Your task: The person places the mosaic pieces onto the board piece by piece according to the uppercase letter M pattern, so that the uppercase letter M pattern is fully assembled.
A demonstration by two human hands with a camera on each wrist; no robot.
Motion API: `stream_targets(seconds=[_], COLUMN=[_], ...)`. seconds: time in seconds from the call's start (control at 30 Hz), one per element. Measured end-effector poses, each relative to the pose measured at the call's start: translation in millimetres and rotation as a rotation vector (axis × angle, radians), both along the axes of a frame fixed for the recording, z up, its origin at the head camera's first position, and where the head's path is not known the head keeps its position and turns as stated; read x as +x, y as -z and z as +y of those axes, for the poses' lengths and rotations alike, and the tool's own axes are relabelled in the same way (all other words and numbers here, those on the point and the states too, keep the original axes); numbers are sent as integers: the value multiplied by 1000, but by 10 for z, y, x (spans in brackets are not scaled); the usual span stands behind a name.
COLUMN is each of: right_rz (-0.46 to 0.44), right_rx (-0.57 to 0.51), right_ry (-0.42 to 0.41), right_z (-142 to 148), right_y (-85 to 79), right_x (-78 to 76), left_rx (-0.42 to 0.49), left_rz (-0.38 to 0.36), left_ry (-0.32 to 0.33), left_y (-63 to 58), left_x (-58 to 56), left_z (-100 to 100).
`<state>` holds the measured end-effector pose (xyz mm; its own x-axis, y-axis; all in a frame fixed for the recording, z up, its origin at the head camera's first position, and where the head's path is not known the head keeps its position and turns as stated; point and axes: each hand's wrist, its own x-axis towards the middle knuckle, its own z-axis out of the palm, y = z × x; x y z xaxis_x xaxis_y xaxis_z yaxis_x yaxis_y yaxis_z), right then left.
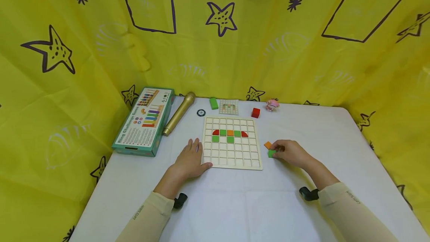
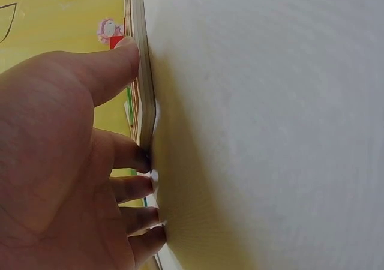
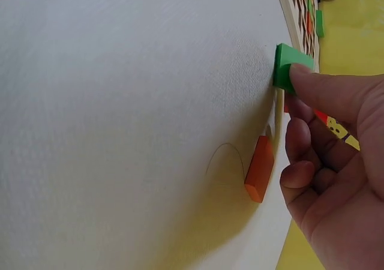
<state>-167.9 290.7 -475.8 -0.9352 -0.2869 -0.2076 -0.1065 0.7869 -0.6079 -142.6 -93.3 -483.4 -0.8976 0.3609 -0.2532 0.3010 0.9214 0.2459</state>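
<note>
A wooden grid board (image 1: 234,163) lies on the table with a row of red, green and orange tiles near its upper part and two green tiles (image 1: 230,139) just below that row. My left hand (image 1: 190,160) rests at the board's lower left corner, thumb at its bottom edge, the other fingers along its left side. To the right of the board, my right hand (image 1: 291,153) pinches a green square tile (image 3: 287,66) between thumb and fingers. An orange tile (image 3: 259,169) lies on the table close to that hand, and the other fingers are curled.
Behind the board are a patterned card (image 1: 229,107), a green block (image 1: 214,103), a red block (image 1: 255,112), a pink figurine (image 1: 272,104) and a dark round disc (image 1: 201,112). A gold microphone (image 1: 179,114) and a Ring Challenge Game box (image 1: 143,122) lie at left.
</note>
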Motion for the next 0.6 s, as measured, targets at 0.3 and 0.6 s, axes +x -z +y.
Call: stream_targets(seconds=[0.3, 0.6], right_rz=[-9, -13], right_rx=[-14, -34], right_ry=[26, 67], right_z=[-60, -108], right_y=[-30, -60], right_x=[-41, -110], left_rx=[23, 24], left_rz=[13, 15], left_ry=[-4, 3], left_y=[10, 5], left_x=[8, 9], left_z=[-17, -24])
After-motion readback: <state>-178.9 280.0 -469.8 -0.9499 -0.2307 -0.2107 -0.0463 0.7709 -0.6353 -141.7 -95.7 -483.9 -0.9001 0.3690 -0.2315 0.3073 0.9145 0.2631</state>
